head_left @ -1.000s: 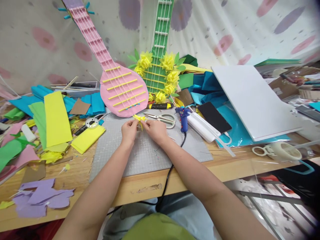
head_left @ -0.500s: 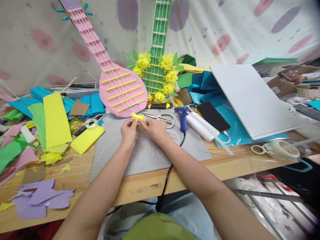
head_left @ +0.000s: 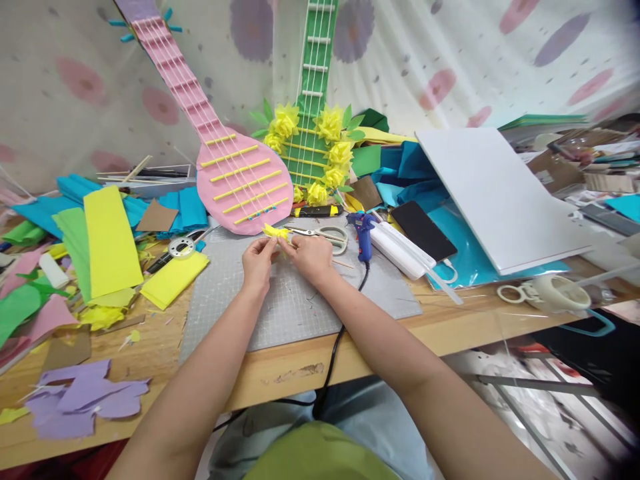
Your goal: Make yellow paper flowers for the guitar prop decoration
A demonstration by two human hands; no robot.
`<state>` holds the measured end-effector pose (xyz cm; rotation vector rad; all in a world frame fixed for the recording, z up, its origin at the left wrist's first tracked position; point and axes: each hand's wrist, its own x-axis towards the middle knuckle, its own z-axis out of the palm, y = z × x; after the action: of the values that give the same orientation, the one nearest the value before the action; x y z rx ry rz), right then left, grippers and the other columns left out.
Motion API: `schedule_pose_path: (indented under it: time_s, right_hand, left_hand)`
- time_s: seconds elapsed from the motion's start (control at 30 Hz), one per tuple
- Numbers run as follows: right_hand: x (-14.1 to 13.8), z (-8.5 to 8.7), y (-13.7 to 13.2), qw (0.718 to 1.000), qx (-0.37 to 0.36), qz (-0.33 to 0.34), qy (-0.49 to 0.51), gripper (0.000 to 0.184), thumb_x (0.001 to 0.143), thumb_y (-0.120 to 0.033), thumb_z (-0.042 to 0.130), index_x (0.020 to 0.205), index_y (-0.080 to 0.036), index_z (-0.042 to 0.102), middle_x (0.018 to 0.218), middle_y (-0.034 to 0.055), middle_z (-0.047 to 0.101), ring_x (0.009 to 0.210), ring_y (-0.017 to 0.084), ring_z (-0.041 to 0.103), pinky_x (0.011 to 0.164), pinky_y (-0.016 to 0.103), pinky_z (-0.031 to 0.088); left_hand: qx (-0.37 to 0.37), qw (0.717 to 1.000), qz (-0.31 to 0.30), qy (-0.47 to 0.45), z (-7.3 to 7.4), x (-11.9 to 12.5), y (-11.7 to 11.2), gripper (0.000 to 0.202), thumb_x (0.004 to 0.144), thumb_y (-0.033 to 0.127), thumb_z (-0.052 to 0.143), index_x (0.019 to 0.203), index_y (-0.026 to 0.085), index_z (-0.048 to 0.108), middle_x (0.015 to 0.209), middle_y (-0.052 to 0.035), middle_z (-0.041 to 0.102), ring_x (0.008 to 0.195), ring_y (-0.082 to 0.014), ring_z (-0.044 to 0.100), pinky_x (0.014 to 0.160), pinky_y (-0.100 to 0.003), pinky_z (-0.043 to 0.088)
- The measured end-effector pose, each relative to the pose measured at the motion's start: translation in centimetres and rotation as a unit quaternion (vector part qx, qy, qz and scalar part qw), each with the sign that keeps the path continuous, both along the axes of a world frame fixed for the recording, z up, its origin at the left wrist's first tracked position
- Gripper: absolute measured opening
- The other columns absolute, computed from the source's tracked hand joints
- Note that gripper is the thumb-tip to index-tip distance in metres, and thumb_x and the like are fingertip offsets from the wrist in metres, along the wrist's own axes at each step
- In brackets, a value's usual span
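Observation:
A small yellow paper flower (head_left: pixel 276 231) is pinched between my two hands, above the grey cutting mat (head_left: pixel 220 300). My left hand (head_left: pixel 257 262) grips it from the left, thumb and forefinger together. On the other side my right hand (head_left: pixel 311 257) presses its fingers to the flower's base; the fingers partly hide that base. Just beyond the right hand lie scissors (head_left: pixel 333 239) with pale handles. A blue glue gun (head_left: pixel 364 237) is to their right, its black cord running off the table's front edge. Behind the hands leans a pink paper lute-like instrument (head_left: pixel 245 173).
A green instrument (head_left: pixel 311 143) trimmed with yellow flowers leans at the back. Yellow crepe paper (head_left: pixel 113 240) and purple scraps (head_left: pixel 87 400) cover the left side. At right are a phone (head_left: pixel 423 230), a white board (head_left: pixel 495 193) and a tape dispenser (head_left: pixel 560 293). A utility knife (head_left: pixel 318 211) lies behind the scissors.
Both hands stay on the yellow flower, with only slight finger movement. The whole view has shifted a little, and the things on the table lie as before.

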<state>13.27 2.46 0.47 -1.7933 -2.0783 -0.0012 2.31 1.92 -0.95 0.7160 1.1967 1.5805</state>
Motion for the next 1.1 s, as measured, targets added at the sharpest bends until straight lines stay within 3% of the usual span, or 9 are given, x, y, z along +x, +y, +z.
schedule_pose_path:
  time_s: [0.4, 0.6, 0.77, 0.93, 1.1]
  right_hand:
    - [-0.3, -0.2, -0.7, 0.998, 0.029, 0.059, -0.020, 0.052, 0.092, -0.048, 0.027, 0.080, -0.018, 0.068, 0.077, 0.0071, 0.070, 0.071, 0.015, 0.060, 0.072, 0.028, 0.029]
    - [-0.6, -0.2, -0.4, 0.998, 0.015, 0.055, -0.036, 0.053, 0.093, -0.047, 0.024, 0.082, -0.017, 0.066, 0.079, 0.0082, 0.070, 0.072, 0.016, 0.061, 0.071, 0.029, 0.030]
    - [-0.4, -0.2, -0.3, 0.998, 0.007, 0.035, -0.043, 0.048, 0.094, -0.043, 0.021, 0.090, -0.018, 0.062, 0.086, 0.0090, 0.070, 0.077, 0.017, 0.062, 0.069, 0.028, 0.032]
    - [-0.2, -0.3, -0.3, 0.999, 0.005, 0.027, -0.042, 0.042, 0.095, -0.036, 0.021, 0.094, -0.018, 0.059, 0.089, 0.0083, 0.069, 0.079, 0.018, 0.063, 0.067, 0.028, 0.033]
    - [-0.2, -0.2, -0.5, 0.999, 0.002, 0.040, -0.029, 0.032, 0.093, -0.037, 0.031, 0.095, -0.019, 0.057, 0.091, 0.0072, 0.068, 0.082, 0.018, 0.061, 0.068, 0.027, 0.034]
  left_hand:
    - [0.006, 0.998, 0.055, -0.026, -0.5, -0.1, 0.3, 0.032, 0.044, 0.033, 0.078, 0.061, 0.014, 0.059, 0.068, 0.0018, 0.055, 0.065, -0.0094, 0.054, 0.067, -0.027, 0.049]
    - [0.000, 0.999, 0.043, -0.017, -0.2, -0.1, 0.2, 0.034, 0.048, 0.037, 0.076, 0.065, 0.013, 0.060, 0.071, -0.0010, 0.059, 0.067, -0.0108, 0.055, 0.063, -0.026, 0.048]
    - [0.020, 0.994, 0.013, 0.107, -0.6, -0.4, 0.4, 0.029, 0.056, 0.035, 0.070, 0.075, 0.015, 0.063, 0.078, -0.0037, 0.062, 0.071, -0.0137, 0.057, 0.061, -0.026, 0.047]
    - [0.065, 0.953, 0.020, 0.295, -2.0, -1.3, 0.9, 0.021, 0.063, 0.029, 0.066, 0.079, 0.016, 0.065, 0.081, -0.0051, 0.065, 0.074, -0.0144, 0.058, 0.068, -0.028, 0.047]
    - [0.060, 0.945, 0.048, 0.318, -2.3, -1.7, 1.1, 0.017, 0.068, 0.031, 0.062, 0.074, 0.016, 0.064, 0.078, -0.0049, 0.065, 0.071, -0.0145, 0.059, 0.067, -0.027, 0.048]
